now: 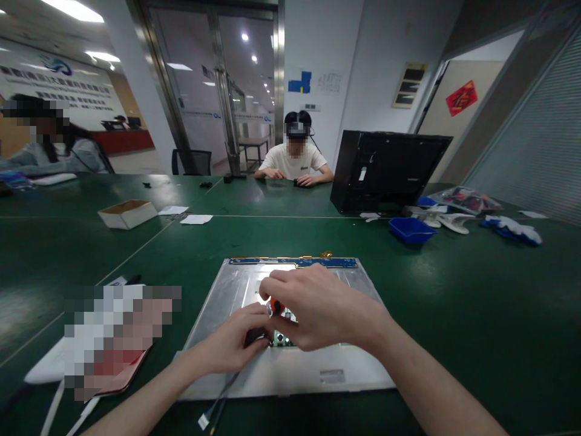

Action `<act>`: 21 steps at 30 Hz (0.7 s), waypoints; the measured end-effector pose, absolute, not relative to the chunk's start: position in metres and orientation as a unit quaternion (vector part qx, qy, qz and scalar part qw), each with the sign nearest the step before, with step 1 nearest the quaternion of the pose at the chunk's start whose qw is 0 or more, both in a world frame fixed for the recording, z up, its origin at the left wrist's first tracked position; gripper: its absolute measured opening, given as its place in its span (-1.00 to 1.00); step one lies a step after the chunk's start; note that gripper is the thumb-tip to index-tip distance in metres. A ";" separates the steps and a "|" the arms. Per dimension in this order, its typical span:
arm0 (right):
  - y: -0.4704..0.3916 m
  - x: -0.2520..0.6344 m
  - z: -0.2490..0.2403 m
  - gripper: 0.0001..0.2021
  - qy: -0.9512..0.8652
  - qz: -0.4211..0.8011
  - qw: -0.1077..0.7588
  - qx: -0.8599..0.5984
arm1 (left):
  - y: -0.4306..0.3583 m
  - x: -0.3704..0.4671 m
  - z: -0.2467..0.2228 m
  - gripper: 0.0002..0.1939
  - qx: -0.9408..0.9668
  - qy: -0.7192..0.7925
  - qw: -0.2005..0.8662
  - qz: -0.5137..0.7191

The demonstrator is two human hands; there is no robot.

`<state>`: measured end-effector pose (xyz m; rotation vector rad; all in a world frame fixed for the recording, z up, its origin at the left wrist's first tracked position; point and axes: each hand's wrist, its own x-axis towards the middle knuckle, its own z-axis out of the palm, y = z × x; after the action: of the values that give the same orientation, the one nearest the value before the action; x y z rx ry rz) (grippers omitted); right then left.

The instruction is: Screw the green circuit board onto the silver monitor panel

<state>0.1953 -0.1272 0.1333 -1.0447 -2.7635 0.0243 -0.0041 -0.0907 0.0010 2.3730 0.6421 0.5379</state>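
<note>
On the near side of the green table, a flat metal panel lies with a narrow blue strip along its far edge. Near the middle of the panel is a small green circuit board, partly hidden by both hands. The right hand reaches over it, its fingers curled around a red-and-black handle. The left hand is beside it, thumb and fingers bent close together at the left side of the board; whether they pinch anything cannot be told. Dark wires run from below the left hand past the near edge of the panel, one ending in a white plug. Farther back stand a shallow white box on the left, and a black monitor and a blue tray on the right. Across the table sits a person in a white shirt.
</note>
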 end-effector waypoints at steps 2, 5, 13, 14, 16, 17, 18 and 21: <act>-0.128 0.196 0.133 -0.88 -0.933 0.013 0.097 -0.346 | -0.090 -0.004 0.001 -0.84 0.899 0.246 0.305 0.197; -0.128 0.196 0.132 -0.87 -0.931 0.013 0.103 -0.350 | -0.090 -0.005 -0.001 -0.82 0.900 0.251 0.301 0.193; -0.126 0.194 0.133 -0.88 -0.929 0.003 0.087 -0.359 | -0.090 -0.003 -0.001 -0.83 0.897 0.243 0.304 0.211; -0.126 0.195 0.133 -0.88 -0.931 0.011 0.085 -0.354 | -0.090 -0.003 0.000 -0.85 0.896 0.241 0.307 0.209; -0.127 0.196 0.134 -0.86 -0.934 0.023 0.086 -0.347 | -0.090 -0.003 0.002 -0.86 0.897 0.239 0.310 0.203; -0.128 0.197 0.135 -0.85 -0.933 0.025 0.088 -0.347 | -0.090 -0.003 0.002 -0.86 0.898 0.241 0.309 0.200; -0.128 0.196 0.135 -0.84 -0.933 0.026 0.090 -0.348 | -0.090 -0.003 0.002 -0.85 0.899 0.244 0.307 0.196; -0.128 0.195 0.134 -0.88 -0.930 0.018 0.094 -0.356 | -0.090 -0.005 -0.001 -0.84 0.900 0.247 0.300 0.198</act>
<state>0.1950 -0.1284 0.1339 -1.0547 -2.7578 0.0531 -0.0047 -0.0897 -0.0011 2.3881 0.6560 0.5264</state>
